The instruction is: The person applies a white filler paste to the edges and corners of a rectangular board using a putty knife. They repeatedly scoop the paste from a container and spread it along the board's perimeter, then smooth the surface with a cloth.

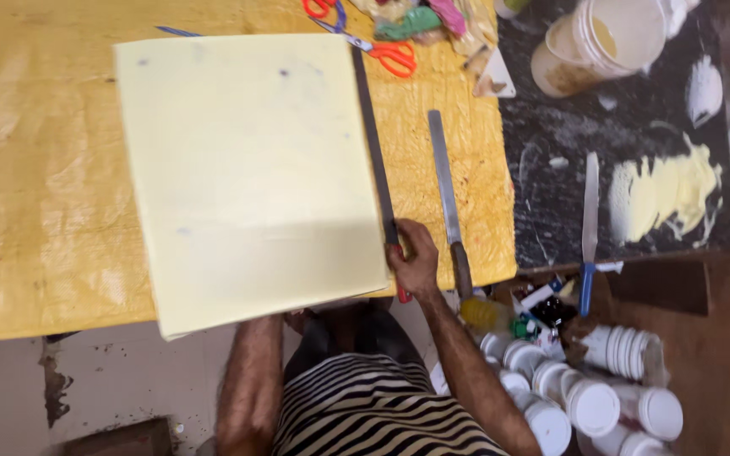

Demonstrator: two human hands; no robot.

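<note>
**Long blade at the sheet's right edge**

The right hand (413,260), low and just right of centre in the frame, has its fingers wrapped around the handle of a long dark blade (373,143). The blade runs from the hand up toward the top of the frame, lying right along the right edge of the pale yellow sheet (247,169). The left hand is out of sight: only the forearm shows at the bottom centre, running up under the sheet's near edge, so I cannot tell how its fingers are set.

To handle this well, in my judgement, the blade should stay flat and tight against the sheet's edge along its whole length. The grip should be firm but low on the handle, and the sheet needs steadying from beneath so it does not skew on the yellow table cover (35,169) (the near corner overhangs the table edge, which makes slipping likelier).

The sheet is large, roughly square and cream-yellow, with a few small dark specks and a faint shadow across its lower part. It fills the centre of the frame, slightly rotated. A second long knife (445,181) lies just right of the blade, and orange-handled scissors (386,52) sit at the top.
</note>
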